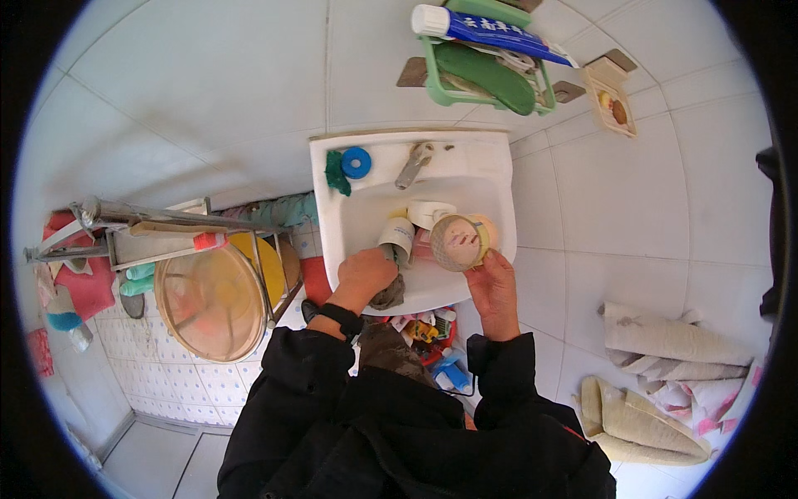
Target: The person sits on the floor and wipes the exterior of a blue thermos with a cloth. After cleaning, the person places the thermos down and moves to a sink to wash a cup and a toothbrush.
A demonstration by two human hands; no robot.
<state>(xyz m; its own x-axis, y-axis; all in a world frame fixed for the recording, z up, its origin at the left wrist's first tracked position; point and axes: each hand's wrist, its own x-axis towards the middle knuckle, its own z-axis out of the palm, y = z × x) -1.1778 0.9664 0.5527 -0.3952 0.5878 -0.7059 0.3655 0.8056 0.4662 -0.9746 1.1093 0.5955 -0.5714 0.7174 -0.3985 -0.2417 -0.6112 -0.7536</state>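
Observation:
A white washbasin (358,218) is in front of me. My right hand (492,284) grips the edge of a round, see-through yellowish plastic container (458,243), held over the basin's right side. My left hand (368,272), closed on a wet grey-brown cloth (389,294), is at the basin's front left. Just beyond its knuckles, a white cup (397,237) lies tipped with its mouth towards me. Another white round item (430,213) lies behind that cup. Between the cup and the container shows a pink object (424,244), partly hidden.
A faucet (416,165), a blue ring-shaped roll (356,163) and a green scrubbing pad (337,173) are on the basin's back ledge. Above hangs a green rack (439,93) with a toothpaste tube (499,31). A metal rack (118,249) stands left; towels (648,424) hang right.

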